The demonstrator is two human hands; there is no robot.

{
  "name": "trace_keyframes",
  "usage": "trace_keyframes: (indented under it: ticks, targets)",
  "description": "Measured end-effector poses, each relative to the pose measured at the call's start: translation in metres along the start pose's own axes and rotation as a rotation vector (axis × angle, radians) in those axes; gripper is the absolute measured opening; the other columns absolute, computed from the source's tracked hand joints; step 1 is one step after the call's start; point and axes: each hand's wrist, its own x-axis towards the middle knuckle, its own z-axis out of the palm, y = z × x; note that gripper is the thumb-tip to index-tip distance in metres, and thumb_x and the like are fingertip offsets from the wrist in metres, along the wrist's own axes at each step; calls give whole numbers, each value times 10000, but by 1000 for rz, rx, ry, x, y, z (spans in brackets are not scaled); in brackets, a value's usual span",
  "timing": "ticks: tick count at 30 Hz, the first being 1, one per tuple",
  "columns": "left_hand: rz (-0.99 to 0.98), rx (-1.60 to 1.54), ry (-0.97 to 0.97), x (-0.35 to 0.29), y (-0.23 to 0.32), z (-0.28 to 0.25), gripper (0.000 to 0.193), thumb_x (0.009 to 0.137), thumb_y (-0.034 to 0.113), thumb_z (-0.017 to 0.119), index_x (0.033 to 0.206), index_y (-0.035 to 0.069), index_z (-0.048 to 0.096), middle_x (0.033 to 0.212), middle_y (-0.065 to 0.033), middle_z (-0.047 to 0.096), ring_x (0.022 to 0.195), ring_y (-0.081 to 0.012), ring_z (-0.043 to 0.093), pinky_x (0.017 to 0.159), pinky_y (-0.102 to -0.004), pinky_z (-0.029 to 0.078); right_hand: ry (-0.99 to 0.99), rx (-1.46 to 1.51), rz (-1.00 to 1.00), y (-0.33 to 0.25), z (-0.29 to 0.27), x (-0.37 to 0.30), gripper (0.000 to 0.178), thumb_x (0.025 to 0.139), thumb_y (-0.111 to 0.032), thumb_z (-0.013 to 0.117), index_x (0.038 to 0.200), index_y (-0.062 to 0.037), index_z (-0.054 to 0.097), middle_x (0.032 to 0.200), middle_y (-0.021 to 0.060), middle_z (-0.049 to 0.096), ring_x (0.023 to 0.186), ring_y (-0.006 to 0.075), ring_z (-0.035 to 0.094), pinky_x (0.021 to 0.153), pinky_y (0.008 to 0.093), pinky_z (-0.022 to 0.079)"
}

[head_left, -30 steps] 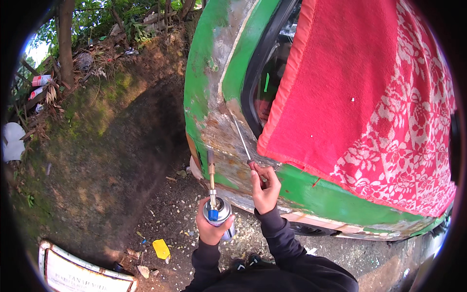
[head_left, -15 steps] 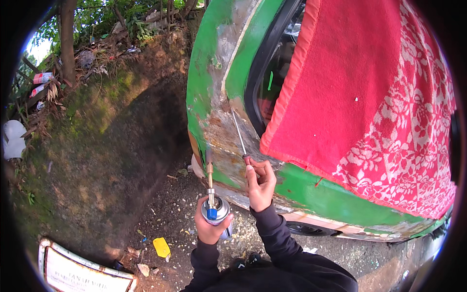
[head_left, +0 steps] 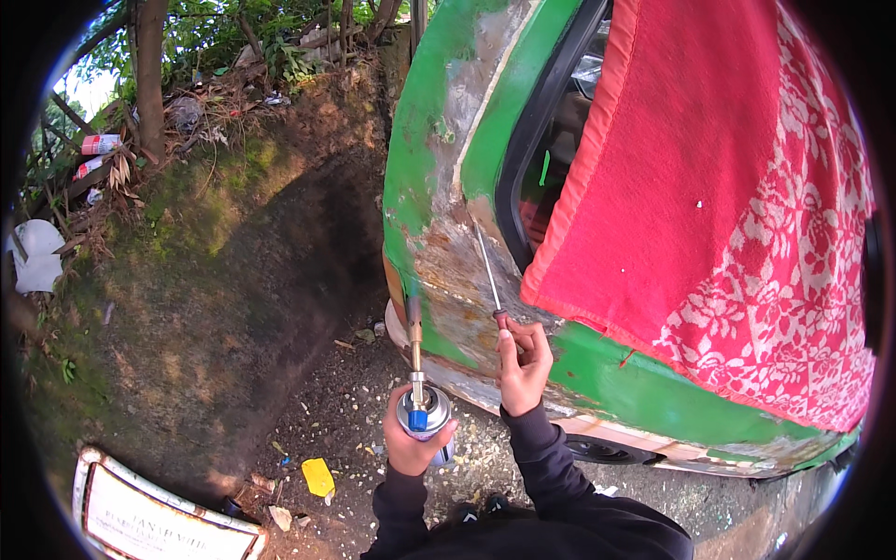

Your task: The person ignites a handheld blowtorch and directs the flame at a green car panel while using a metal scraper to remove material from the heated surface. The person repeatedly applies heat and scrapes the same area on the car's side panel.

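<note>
My left hand (head_left: 411,448) is wrapped round the canister of a gas torch (head_left: 417,373), which has a blue knob and a brass burner tube pointing up toward the car. In my right hand (head_left: 525,369) is a screwdriver (head_left: 490,271), gripped by its dark red handle. Its thin metal shaft slants up and left, with the tip at the scraped body panel beside the window. The green car (head_left: 436,252) has bare, brownish and grey patches where paint is gone. Whether a flame burns at the torch nozzle I cannot make out.
A red towel with a pale flower pattern (head_left: 709,215) drapes over the car's window and side. A mossy bank (head_left: 205,308) rises on the left, with a tree trunk and litter. Low on the left lie a framed white sign (head_left: 159,518) and a yellow scrap (head_left: 318,477).
The whole view has shifted, so the car and both hands sit slightly farther right and lower. My grips on the torch and the screwdriver look the same.
</note>
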Motion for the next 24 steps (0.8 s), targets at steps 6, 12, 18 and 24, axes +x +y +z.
trace_keyframes:
  ticks: [6, 12, 18, 24]
  targets:
    - [-35, 19, -1, -1, 0, -2, 663, 682, 200, 877, 1204, 3, 519, 975, -59, 666, 890, -136, 654, 829, -296, 524, 35, -5, 8, -7, 7, -4, 93, 1000, -82, 604, 1064, -27, 566, 774, 19, 614, 477, 13, 417, 397, 214, 288]
    - [-43, 13, -26, 2, 3, -3, 675, 680, 201, 875, 1218, 3, 520, 996, -62, 656, 906, -138, 643, 848, -297, 519, 48, -47, -46, -1, 18, -4, 101, 998, -83, 606, 1070, -32, 558, 775, 16, 614, 492, 10, 431, 391, 205, 294]
    - [-42, -12, -25, 0, 2, -2, 675, 686, 196, 876, 1219, -4, 514, 988, -64, 665, 885, -132, 647, 827, -299, 525, 70, -84, -21, -8, 14, -8, 97, 990, -43, 605, 1063, 15, 582, 887, 47, 670, 736, 27, 544, 571, 180, 399]
    - [-40, -13, -30, -4, -5, -6, 664, 686, 184, 873, 1208, 8, 504, 960, -58, 667, 861, -132, 650, 811, -295, 527, 116, -51, 56, 1, 14, -15, 100, 979, -26, 618, 1054, 33, 586, 1022, 87, 712, 855, 32, 586, 644, 161, 440]
